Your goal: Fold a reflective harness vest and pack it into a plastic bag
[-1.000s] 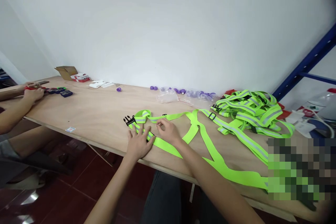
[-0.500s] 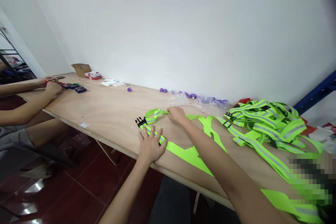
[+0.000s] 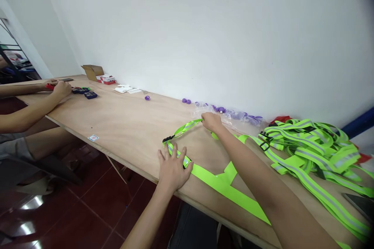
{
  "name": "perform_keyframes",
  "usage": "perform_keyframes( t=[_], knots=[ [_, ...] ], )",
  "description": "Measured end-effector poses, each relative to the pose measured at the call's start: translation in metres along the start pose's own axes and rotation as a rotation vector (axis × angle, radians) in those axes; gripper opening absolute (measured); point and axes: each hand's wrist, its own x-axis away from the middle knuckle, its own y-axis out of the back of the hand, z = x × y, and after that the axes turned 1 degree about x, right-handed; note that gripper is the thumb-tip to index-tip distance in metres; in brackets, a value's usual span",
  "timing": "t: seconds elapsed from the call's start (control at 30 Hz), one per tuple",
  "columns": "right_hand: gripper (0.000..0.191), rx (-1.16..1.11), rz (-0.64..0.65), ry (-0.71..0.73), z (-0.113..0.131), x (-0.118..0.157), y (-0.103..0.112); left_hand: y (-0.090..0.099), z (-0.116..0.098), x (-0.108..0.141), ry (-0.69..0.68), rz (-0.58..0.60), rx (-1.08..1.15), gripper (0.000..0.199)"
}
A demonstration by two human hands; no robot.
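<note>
A neon-yellow reflective strap (image 3: 188, 126) with a grey stripe rises off the table in my right hand (image 3: 212, 121), which is closed round it. Its other end runs down to a black buckle (image 3: 168, 139) on the left. My left hand (image 3: 173, 169) lies flat with fingers spread, pressing another length of the strap (image 3: 230, 190) onto the wood near the front edge. Part of that band, with a grey stripe, shows between and beside the fingers. My right forearm covers some of the webbing behind it.
A heap of similar reflective straps (image 3: 315, 148) lies at the right. Purple pieces (image 3: 222, 109) and clear plastic bags line the wall. Farther left are a cardboard box (image 3: 92, 72), a numbered sticker (image 3: 93, 137) and a co-worker's hands (image 3: 62, 88) beside dark items.
My right hand has pulled the strap up and to the right, drawing it tauter. The buckle has turned and lies closer above my left hand, which stays pressed flat.
</note>
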Motion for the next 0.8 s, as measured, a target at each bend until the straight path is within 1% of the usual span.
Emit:
perform_keyframes(
  t=[0.1, 0.17, 0.23, 0.27, 0.3, 0.4, 0.47, 0.53, 0.6, 0.67, 0.73, 0.8],
  knots=[
    [0.014, 0.012, 0.024, 0.07, 0.005, 0.001, -0.011, -0.002, 0.0, 0.0, 0.003, -0.004, 0.007, 0.066],
    [0.018, 0.018, 0.005, 0.135, 0.01, 0.006, -0.015, -0.003, 0.001, 0.0, 0.005, -0.005, 0.015, 0.067],
    [0.033, 0.018, -0.035, 0.21, 0.016, 0.011, -0.017, -0.004, 0.001, 0.0, 0.006, -0.008, 0.023, 0.067],
    [0.038, 0.018, -0.06, 0.26, 0.02, 0.014, -0.017, -0.004, 0.001, 0.0, 0.006, -0.009, 0.025, 0.068],
    [0.039, 0.016, -0.091, 0.32, 0.024, 0.016, -0.016, -0.004, 0.001, 0.0, 0.006, -0.009, 0.026, 0.067],
    [0.031, -0.003, -0.209, 0.495, 0.038, 0.02, -0.015, -0.004, 0.0, -0.001, 0.009, -0.011, 0.025, 0.067],
    [0.029, -0.004, -0.273, 0.558, 0.049, 0.019, -0.016, -0.004, 0.0, -0.001, 0.011, -0.013, 0.028, 0.067],
    [0.027, 0.025, -0.3, 0.59, 0.059, 0.017, -0.018, -0.003, 0.0, -0.001, 0.012, -0.015, 0.034, 0.067],
    [0.019, 0.029, -0.29, 0.613, 0.067, 0.014, -0.021, -0.003, 0.0, -0.001, 0.009, -0.015, 0.044, 0.067],
    [0.018, -0.061, -0.234, 0.599, 0.071, 0.012, -0.022, -0.002, -0.001, 0.0, 0.006, -0.014, 0.054, 0.067],
    [0.022, -0.18, -0.173, 0.553, 0.071, 0.01, -0.021, -0.002, -0.001, 0.0, 0.007, -0.014, 0.061, 0.067],
    [0.022, -0.266, -0.142, 0.495, 0.068, 0.007, -0.02, -0.002, -0.001, 0.0, 0.013, -0.016, 0.067, 0.067]
  ],
)
